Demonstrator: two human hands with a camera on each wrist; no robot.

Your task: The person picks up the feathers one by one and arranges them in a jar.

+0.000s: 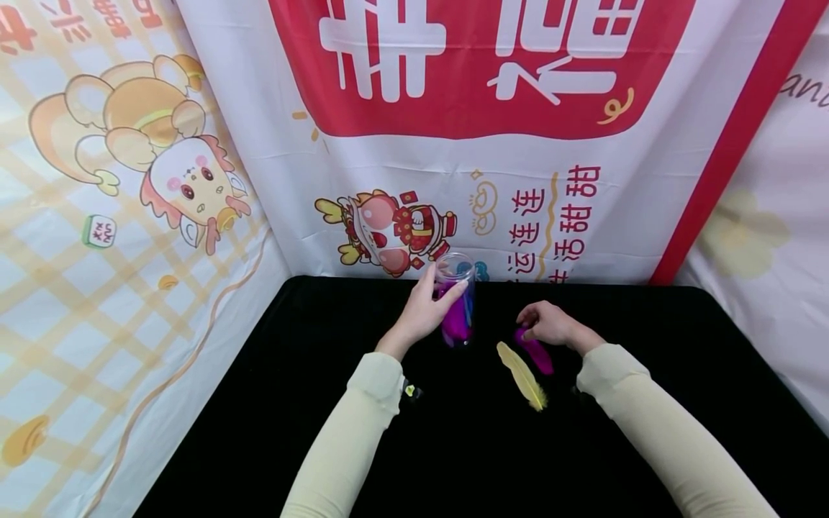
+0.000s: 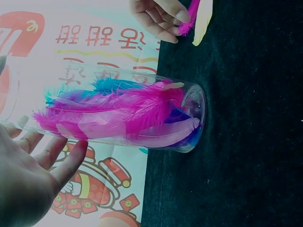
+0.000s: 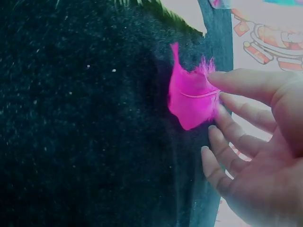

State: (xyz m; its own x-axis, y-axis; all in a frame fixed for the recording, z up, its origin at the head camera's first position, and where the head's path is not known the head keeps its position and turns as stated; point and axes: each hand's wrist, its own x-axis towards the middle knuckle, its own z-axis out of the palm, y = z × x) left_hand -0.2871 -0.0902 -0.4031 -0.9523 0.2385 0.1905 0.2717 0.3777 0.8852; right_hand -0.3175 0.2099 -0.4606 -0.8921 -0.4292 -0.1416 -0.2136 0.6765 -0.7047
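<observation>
My left hand (image 1: 427,308) grips a clear jar (image 1: 456,267) around its side, near the back of the black table. Pink, purple and blue feathers (image 2: 113,111) fill much of the jar, as the left wrist view shows. To the right, my right hand (image 1: 549,324) pinches one end of a magenta feather (image 1: 539,355) between thumb and fingertips. In the right wrist view that magenta feather (image 3: 191,97) is held by its fluffy end. Beside it a yellow feather (image 1: 522,375) lies on the table, touched by neither hand.
A black cloth covers the table (image 1: 466,446), whose back edge meets a printed white and red curtain (image 1: 486,155). Another printed curtain (image 1: 123,288) hangs along the left. A small dark object with a yellow-green mark (image 1: 411,391) shows by the left cuff.
</observation>
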